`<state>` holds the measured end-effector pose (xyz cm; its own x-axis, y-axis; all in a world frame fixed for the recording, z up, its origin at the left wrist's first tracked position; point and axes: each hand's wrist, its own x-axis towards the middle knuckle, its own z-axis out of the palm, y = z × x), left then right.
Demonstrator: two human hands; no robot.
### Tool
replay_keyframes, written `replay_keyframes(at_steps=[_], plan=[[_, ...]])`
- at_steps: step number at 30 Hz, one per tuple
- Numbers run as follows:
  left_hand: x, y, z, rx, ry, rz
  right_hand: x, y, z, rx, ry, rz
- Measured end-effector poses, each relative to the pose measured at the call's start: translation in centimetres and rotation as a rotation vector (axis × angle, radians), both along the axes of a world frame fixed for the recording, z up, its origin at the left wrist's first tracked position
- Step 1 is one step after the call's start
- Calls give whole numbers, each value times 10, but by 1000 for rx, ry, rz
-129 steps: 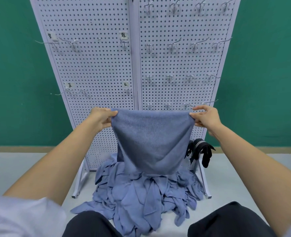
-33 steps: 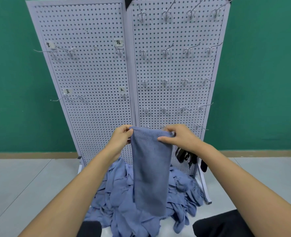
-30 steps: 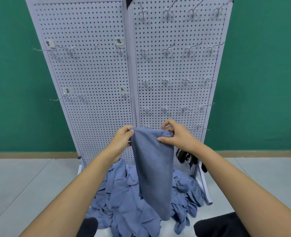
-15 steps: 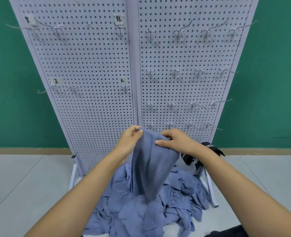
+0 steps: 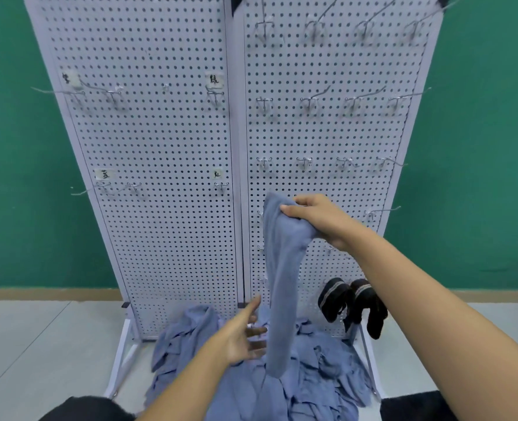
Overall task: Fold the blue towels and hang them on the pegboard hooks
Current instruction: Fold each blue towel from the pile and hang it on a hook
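A folded blue towel [image 5: 282,287] hangs as a narrow strip in front of the right panel of the white pegboard [image 5: 166,141]. My right hand [image 5: 318,217] grips its top end, raised near the lower hooks. My left hand [image 5: 242,335] is low, fingers spread, beside the strip's lower part and touching or nearly touching it. A heap of loose blue towels [image 5: 251,375] lies on the floor at the pegboard's foot. Rows of metal hooks [image 5: 351,101] stick out of the right panel, all bare where visible.
Dark socks or gloves [image 5: 355,302] hang from low hooks at the right panel's bottom. The left panel carries a few hooks with paper labels [image 5: 104,174]. A green wall stands behind; grey floor tiles [image 5: 38,344] lie either side. My dark-clothed knees show at the bottom edge.
My left hand has let go of the towel's top and dropped down beside the strip. My right hand alone holds the top, lifted higher. The towel, folded narrower earlier, hangs longer.
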<state>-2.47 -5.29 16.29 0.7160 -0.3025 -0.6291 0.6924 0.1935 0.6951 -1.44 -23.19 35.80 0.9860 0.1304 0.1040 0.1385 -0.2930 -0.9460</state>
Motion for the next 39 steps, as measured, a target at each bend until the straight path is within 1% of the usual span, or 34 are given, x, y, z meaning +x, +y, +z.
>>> replay_keyframes(at_steps=[2,5,7,12,15,17,19,22,24,26,27,29,31,35,37,38,39], plan=[[-3,-5,-9,-191,90,-6,-4,-4,12,104,-16,-17],[-10,-16,-13,-429,150,24,-14,-15,24,248,-32,-59],[-13,-24,-12,-533,174,27,-20,-27,26,334,-37,-103],[-4,-17,-5,-401,165,15,-25,-68,7,464,23,-249],[12,13,5,-214,48,43,-22,-96,-21,429,101,-356],[23,38,18,-86,-31,0,-21,-113,-43,363,171,-398],[30,61,36,19,-152,-41,-22,-126,-64,255,234,-363],[43,88,60,221,-412,-4,-26,-135,-81,24,314,-194],[49,102,73,307,-586,57,-25,-134,-83,-8,297,-113],[53,111,81,302,-699,92,-22,-132,-83,27,225,-80],[54,115,84,300,-733,121,-20,-131,-83,83,199,-71],[53,116,87,268,-759,191,-15,-131,-86,228,164,-70],[51,117,84,216,-758,224,-11,-127,-89,308,142,-99],[43,120,77,70,-749,142,-10,-117,-90,242,117,-169],[40,119,74,32,-687,69,-12,-116,-90,219,97,-157],[41,116,70,57,-657,50,-12,-115,-89,199,90,-155],[43,113,65,123,-631,38,-12,-114,-88,151,92,-177]])
